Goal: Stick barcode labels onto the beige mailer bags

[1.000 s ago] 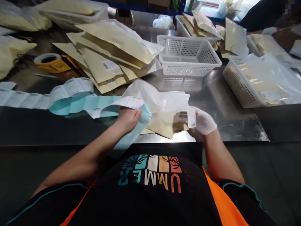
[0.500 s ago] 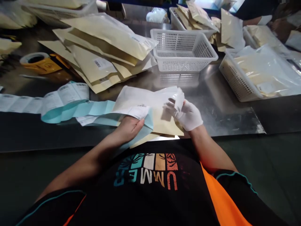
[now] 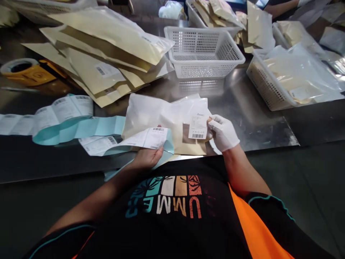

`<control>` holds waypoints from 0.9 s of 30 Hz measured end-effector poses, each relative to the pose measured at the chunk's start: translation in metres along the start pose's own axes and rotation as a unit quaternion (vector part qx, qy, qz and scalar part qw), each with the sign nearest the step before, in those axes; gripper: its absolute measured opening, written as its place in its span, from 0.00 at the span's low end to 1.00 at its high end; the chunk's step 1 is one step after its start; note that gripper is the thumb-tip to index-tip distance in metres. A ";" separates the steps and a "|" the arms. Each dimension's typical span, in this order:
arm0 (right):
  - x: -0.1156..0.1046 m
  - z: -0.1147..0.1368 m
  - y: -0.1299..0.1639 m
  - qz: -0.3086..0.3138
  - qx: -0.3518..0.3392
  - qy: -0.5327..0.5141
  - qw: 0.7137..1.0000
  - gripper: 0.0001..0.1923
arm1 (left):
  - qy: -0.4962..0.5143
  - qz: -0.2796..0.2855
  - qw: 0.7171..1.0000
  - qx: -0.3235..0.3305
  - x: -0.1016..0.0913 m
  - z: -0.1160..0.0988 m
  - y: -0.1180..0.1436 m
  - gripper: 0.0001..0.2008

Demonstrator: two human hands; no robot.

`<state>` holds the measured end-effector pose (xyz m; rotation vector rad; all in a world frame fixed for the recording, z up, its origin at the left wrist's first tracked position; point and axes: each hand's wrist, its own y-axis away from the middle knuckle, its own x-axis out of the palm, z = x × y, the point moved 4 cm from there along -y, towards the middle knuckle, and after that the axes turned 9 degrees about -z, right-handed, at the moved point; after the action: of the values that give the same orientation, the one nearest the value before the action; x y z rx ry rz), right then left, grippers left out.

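Tape on a yellow-orange dispenser [image 3: 23, 70] sits at the far left of the shiny steel table [image 3: 258, 126], and just right of it a long strip of white printed labels on pale blue backing paper [image 3: 64, 122] snakes toward the person. Behind the strip lies a loose heap of flat gold-and-clear pouches [image 3: 107, 54]. The bare left hand [image 3: 148, 156] pinches the near end of the label strip between thumb and fingers, closed on it at the table's front edge. Just right of that hand, a flat pouch with a frosted white top and gold lower half [image 3: 159, 118] lies on the table directly before the person. The right hand [image 3: 222, 133], in a white glove, grips a single white barcode label [image 3: 198, 124] by its right edge and holds it flat over the pouch's right part; whether the label touches the pouch cannot be told. Farther back stands an empty white perforated plastic basket [image 3: 205, 50], and at the right a white basket holding bagged goods [image 3: 291, 79].
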<state>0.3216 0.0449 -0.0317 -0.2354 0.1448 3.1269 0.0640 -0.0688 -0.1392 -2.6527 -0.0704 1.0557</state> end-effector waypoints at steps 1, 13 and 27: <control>0.006 -0.003 0.001 0.004 0.017 0.002 1.000 0.21 | -0.007 0.000 1.000 0.008 0.001 0.000 0.001 0.37; 0.009 -0.022 -0.010 -0.082 0.010 0.050 0.995 0.14 | -0.085 -0.023 0.994 0.059 0.000 0.002 0.005 0.36; 0.012 -0.042 -0.026 -0.088 0.017 0.149 0.985 0.14 | -0.032 -0.046 0.997 0.052 0.008 0.009 0.010 0.33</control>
<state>0.3162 0.0671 -0.0776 -0.6746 0.1665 2.8921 0.0629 -0.0750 -0.1533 -2.4974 -0.1459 1.0833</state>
